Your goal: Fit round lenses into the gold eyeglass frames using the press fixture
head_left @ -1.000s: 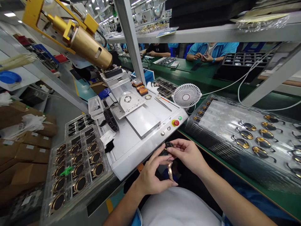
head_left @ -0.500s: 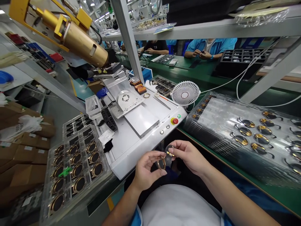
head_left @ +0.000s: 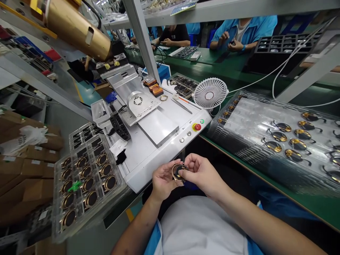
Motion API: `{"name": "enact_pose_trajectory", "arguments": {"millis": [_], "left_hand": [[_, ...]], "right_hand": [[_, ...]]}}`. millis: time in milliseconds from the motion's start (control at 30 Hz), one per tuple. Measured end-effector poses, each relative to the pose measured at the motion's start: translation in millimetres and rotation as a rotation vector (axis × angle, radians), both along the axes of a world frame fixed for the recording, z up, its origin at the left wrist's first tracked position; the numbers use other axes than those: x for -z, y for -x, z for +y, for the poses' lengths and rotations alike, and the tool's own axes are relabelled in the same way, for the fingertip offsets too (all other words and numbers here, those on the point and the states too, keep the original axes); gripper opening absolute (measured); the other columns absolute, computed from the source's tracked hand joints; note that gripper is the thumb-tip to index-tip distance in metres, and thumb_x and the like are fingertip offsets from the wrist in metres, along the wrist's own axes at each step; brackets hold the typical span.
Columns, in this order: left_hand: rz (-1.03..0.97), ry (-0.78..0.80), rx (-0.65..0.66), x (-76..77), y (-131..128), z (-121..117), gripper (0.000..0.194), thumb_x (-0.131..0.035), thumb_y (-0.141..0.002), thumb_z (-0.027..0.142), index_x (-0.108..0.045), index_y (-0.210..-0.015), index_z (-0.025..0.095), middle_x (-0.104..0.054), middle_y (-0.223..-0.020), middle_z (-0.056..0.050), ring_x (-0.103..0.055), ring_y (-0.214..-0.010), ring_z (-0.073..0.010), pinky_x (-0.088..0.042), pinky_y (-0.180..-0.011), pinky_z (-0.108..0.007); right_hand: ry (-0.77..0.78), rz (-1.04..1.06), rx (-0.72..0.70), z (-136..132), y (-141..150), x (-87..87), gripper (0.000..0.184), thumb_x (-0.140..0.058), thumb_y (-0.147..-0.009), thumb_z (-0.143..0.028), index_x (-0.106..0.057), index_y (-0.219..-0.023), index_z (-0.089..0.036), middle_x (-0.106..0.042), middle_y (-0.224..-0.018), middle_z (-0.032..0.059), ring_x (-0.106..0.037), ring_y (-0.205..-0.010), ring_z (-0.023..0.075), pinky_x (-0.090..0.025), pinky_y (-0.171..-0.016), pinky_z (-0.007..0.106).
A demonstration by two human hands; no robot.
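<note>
In front of my body, my left hand (head_left: 164, 180) grips a gold-rimmed ring (head_left: 174, 174), which looks like a round watch case. My right hand (head_left: 199, 174) presses a dark round disc (head_left: 179, 169) with a gold patch against or into that ring, thumb on its face. How far the disc sits inside the ring I cannot tell. Just beyond both hands is the white machine base (head_left: 148, 170) with a red stop button (head_left: 196, 127). To the left, a clear tray (head_left: 58, 198) holds several gold-rimmed round cases with black faces.
A stack of clear trays (head_left: 239, 145) with round discs and flex tails stands at right. A small white fan (head_left: 209, 92) and tweezers (head_left: 182, 105) are near the machine's metal fixture (head_left: 140, 106). A gold cylinder (head_left: 77, 28) overhangs upper left. Co-workers (head_left: 243, 33) sit opposite.
My hands have come together. The disc in my right hand, held apart from the ring before, is now at the ring in my left. The view has shifted slightly.
</note>
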State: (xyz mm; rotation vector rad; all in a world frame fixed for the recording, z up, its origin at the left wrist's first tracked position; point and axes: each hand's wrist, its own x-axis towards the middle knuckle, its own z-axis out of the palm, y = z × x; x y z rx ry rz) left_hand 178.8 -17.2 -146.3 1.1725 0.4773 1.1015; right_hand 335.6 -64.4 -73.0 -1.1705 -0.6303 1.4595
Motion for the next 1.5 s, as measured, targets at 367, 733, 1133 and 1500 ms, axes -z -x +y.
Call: {"name": "enact_pose_trajectory", "arguments": {"millis": [367,733,1133,1500], "left_hand": [[0.005,-0.065,-0.024,1.8,2,1,0.06,-0.098,-0.061,0.017,-0.078,-0.117,0.031,-0.08,-0.12,-0.008,-0.08,-0.102,-0.0268,-0.067,-0.09,-0.037],[0.031,-0.106,-0.029,0.3,1,1,0.059,-0.097,-0.065,0.022,-0.077,-0.119,0.033,-0.081,-0.117,-0.007,-0.08,-0.101,-0.0259,-0.067,-0.089,-0.035],[0.039,-0.058,-0.139,6.5,0,-2,0.055,-0.099,-0.061,0.028,-0.08,-0.113,0.032,-0.081,-0.114,-0.007,-0.081,-0.097,-0.0275,-0.069,-0.083,-0.034],[0.062,-0.184,-0.106,-0.3,5,4,0.054,-0.094,-0.069,0.018,-0.078,-0.117,0.035,-0.079,-0.119,-0.006,-0.079,-0.105,-0.0271,-0.065,-0.095,-0.036]], "right_hand": [[-0.048,-0.126,-0.018,-1,6,5.4,0.03,-0.072,-0.066,-0.021,-0.046,-0.081,-0.023,-0.059,-0.065,-0.0067,-0.051,-0.055,0.0103,-0.04,-0.051,0.023],[-0.029,-0.086,-0.03,0,4,0.2,0.028,-0.07,-0.065,-0.016,-0.048,-0.082,-0.022,-0.06,-0.06,-0.0095,-0.058,-0.05,0.0096,-0.043,-0.049,0.02],[0.091,-0.06,-0.153,5,-4,13.7,0.048,-0.092,-0.064,-0.042,-0.052,-0.081,-0.02,-0.068,-0.06,-0.002,-0.064,-0.052,0.0134,-0.045,-0.044,0.019],[0.058,0.071,-0.198,14,2,20.2,0.063,-0.096,-0.053,-0.059,-0.049,-0.063,-0.019,-0.065,-0.05,0.0008,-0.055,-0.038,0.0099,-0.049,-0.037,0.019]]}}
